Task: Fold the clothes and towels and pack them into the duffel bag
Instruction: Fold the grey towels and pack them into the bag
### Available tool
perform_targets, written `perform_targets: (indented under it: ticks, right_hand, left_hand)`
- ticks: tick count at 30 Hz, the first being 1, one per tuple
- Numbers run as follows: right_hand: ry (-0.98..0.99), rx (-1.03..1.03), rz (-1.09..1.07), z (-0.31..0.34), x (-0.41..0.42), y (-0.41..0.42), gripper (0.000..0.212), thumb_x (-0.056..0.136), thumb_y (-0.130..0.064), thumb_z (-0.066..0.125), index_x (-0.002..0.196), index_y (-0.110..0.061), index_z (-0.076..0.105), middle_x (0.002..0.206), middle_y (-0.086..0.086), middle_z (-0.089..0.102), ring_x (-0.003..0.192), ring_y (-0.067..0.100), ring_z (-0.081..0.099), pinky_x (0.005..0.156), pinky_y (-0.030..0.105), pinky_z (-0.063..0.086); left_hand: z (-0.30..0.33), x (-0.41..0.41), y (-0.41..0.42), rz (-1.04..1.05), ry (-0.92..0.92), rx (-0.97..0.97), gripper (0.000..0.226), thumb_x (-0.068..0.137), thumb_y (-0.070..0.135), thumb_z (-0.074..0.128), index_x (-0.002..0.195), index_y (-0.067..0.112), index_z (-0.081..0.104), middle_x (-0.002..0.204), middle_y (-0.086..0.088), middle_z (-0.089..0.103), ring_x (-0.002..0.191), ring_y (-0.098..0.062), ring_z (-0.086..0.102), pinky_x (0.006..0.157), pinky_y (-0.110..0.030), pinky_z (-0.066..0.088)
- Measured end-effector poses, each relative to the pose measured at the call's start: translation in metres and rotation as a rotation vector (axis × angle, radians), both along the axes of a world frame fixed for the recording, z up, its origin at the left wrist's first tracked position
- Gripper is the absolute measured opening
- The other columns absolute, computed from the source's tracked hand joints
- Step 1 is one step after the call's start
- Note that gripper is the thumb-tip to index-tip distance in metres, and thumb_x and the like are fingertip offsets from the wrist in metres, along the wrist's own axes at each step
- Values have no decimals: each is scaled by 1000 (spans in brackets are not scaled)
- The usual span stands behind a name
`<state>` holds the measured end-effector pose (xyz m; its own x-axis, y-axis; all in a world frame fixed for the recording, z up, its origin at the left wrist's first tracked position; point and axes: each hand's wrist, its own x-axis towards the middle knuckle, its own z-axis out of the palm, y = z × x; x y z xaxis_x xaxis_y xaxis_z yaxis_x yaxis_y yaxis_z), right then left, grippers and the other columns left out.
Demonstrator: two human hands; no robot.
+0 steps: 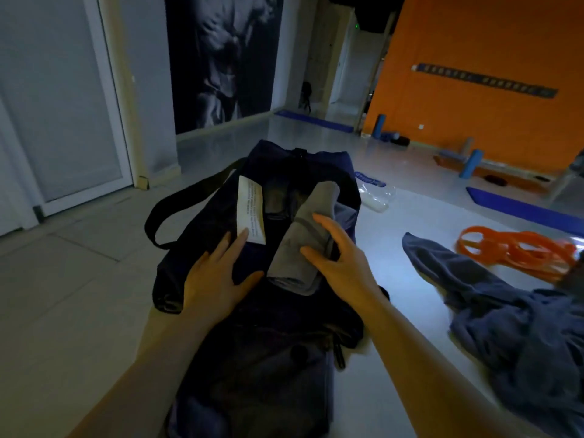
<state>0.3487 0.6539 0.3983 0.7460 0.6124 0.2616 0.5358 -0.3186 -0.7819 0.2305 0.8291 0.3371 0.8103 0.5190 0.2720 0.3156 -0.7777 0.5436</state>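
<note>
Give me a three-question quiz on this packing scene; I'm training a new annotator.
1. True or false: the gray towel lies in the open duffel bag.
2. Which hand touches the towel: A) left hand B) right hand?
3. Fill in: the blue garment lies unfolded on the ____, beside the orange bands.

Key: 1 true; 2 B; 3 floor.
</note>
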Motion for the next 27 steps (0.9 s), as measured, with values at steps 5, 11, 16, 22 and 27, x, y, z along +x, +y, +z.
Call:
perform_targets:
  ticks: [5, 11, 16, 22, 27]
  right_hand:
    - [-51, -14, -68, -14, 1, -1, 59, 88, -28, 66, 140, -35, 38, 135, 3, 50, 106, 7, 45, 71, -1, 36]
    - [-68, -107, -92, -13, -16, -25, 61, 88, -32, 66, 141, -31, 37, 135, 7, 50, 117, 19, 51, 87, 18, 39]
    - [-46, -97, -75, -7, -56, -80, 57, 86, -30, 69, 136, -37, 43, 122, -11, 53, 106, 3, 51, 95, 23, 45]
    - [-9, -67, -99, -7, -133, -177, 55, 80, -30, 72, 119, -58, 45, 104, -31, 58, 97, -6, 57, 87, 23, 52]
    - [36, -45, -174, -5, -196, -251, 67, 49, -93, 52, 112, -72, 46, 100, -41, 60, 90, -21, 55, 73, 7, 46]
  left_hand:
    - [4, -5, -3, -63, -27, -60, 88, 76, 72, 43, 151, 35, 14, 157, 8, 22, 141, -14, 30, 114, -39, 29]
    - [10, -25, -34, -99, 3, -74, 80, 86, 54, 59, 151, 35, 17, 155, 10, 27, 135, -17, 39, 108, -37, 37]
    - [14, -64, -85, -138, 7, -72, 82, 87, 55, 57, 151, 36, 11, 155, 14, 24, 137, -10, 34, 112, -33, 31]
    - [18, -140, -178, -184, -118, -218, 69, 84, 59, 48, 144, 49, 15, 135, 34, 34, 120, 11, 38, 95, -3, 31]
    - [30, -193, -222, -190, -225, -175, 57, 75, 75, 41, 129, 64, 29, 149, 28, 23, 123, 27, 17, 88, 4, 22]
